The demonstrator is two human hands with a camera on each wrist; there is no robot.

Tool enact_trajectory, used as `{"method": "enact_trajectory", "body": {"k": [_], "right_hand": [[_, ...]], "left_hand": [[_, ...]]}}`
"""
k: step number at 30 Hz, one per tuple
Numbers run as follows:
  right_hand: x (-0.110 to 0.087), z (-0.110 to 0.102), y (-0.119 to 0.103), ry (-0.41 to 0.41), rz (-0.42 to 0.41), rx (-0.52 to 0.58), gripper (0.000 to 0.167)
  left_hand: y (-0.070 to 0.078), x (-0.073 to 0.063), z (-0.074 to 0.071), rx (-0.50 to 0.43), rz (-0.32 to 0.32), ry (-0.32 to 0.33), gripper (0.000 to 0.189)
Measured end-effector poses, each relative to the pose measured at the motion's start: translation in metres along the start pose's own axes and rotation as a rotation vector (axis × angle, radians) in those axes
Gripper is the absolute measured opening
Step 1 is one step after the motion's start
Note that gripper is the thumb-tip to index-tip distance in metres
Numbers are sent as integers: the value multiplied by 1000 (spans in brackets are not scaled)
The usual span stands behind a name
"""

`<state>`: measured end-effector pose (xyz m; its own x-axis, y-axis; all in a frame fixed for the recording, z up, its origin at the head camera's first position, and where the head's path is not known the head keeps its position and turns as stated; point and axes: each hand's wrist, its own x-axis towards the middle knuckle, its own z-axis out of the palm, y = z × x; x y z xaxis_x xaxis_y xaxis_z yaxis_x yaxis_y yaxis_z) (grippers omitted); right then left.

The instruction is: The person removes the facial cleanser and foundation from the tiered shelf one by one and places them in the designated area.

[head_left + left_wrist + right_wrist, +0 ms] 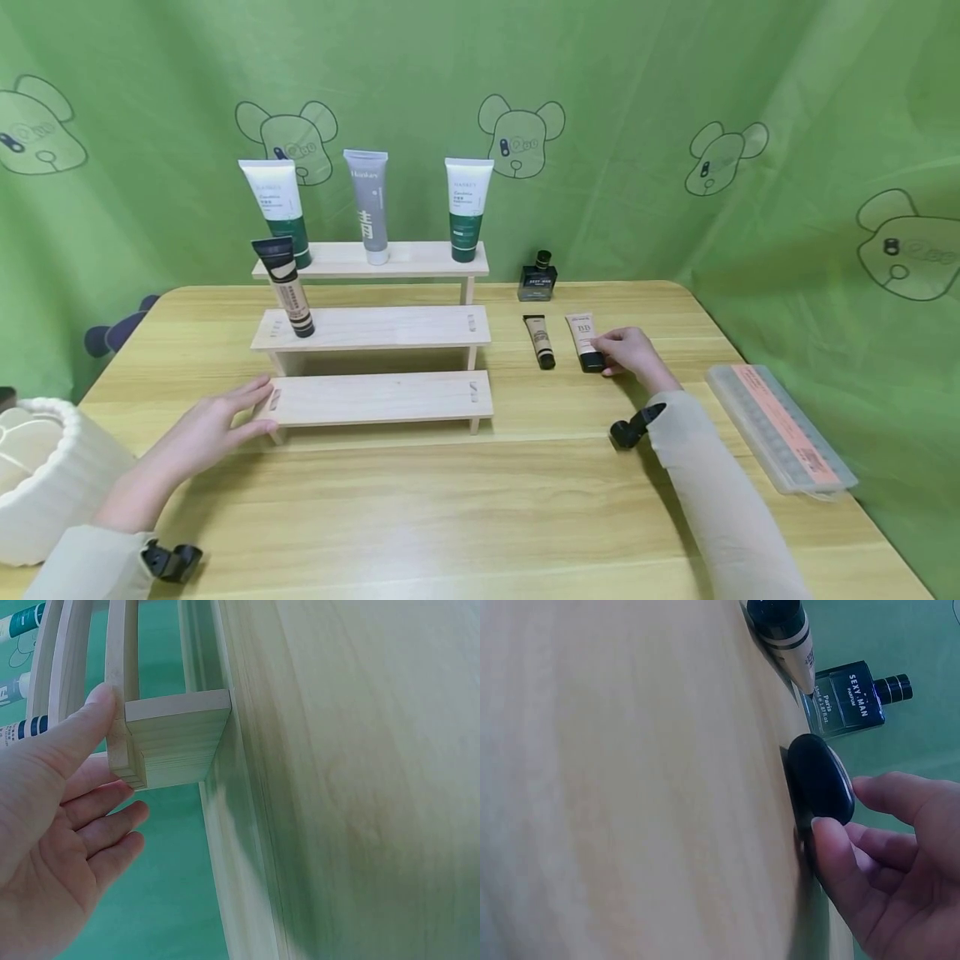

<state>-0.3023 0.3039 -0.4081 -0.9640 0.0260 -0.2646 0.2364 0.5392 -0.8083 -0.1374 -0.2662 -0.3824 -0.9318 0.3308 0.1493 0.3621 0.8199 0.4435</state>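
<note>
My left hand grips the left end of the lowest board of a three-step wooden display rack. In the left wrist view the thumb lies on one face of that board and the fingers reach round the other side. My right hand pinches a BB cream tube by its side near the black cap, between thumb and index finger; the tube lies at the table's surface. Left of it lies a small beige tube with a black cap. A dark perfume bottle stands behind both.
On the rack's top step stand two white-and-green tubes and a grey tube. A black-and-beige tube leans on the middle step. A white lampshade is at the left, a clear plastic case at the right edge.
</note>
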Motion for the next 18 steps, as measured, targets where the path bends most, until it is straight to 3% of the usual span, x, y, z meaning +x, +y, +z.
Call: {"method": "enact_trajectory", "body": {"k": [18], "right_hand": [[-5,-7,-6,-29,-13,-13,41]], "left_hand": [[1,0,-1,-1,-3,-5,60]]}}
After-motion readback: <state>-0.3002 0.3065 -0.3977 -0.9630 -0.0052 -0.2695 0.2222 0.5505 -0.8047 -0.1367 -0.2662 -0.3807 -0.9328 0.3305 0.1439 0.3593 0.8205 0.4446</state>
